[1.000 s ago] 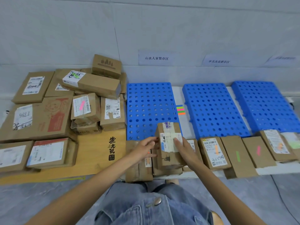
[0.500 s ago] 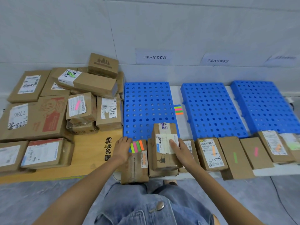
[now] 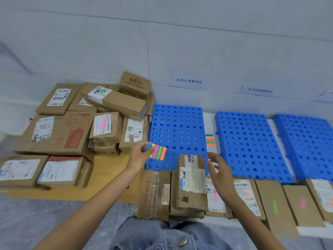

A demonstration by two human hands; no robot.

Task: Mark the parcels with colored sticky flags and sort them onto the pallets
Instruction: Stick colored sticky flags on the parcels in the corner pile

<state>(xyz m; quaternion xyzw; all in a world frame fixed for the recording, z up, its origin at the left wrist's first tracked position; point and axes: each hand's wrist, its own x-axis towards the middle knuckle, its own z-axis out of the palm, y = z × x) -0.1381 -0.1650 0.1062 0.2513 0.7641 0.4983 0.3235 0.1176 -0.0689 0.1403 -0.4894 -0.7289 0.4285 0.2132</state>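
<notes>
My left hand (image 3: 137, 156) holds a pad of colored sticky flags (image 3: 157, 152) lifted over the near left corner of the left blue pallet (image 3: 177, 129). My right hand (image 3: 219, 173) hovers open, fingers spread, just right of a taped brown parcel (image 3: 191, 184) that lies on top of other parcels in the front row. Two more blue pallets, the middle pallet (image 3: 248, 145) and the right pallet (image 3: 306, 143), lie bare. A second flag pad (image 3: 210, 140) lies between the left and middle pallets. Front-row parcels to the right carry flags: an orange-flagged parcel (image 3: 247, 197), a green-flagged parcel (image 3: 274, 206), a pink-flagged parcel (image 3: 303, 204).
A pile of brown parcels (image 3: 108, 105) fills the left side, resting on a large flat carton (image 3: 100, 174); one small box (image 3: 106, 127) there bears a pink flag. Paper signs (image 3: 189, 81) hang on the wall behind the pallets. My denim-clad legs are at the bottom.
My left hand has picked the flag pad up off the parcel beside the taped one and raised it over the pallet corner. My right hand has lifted off the taped parcel's label.
</notes>
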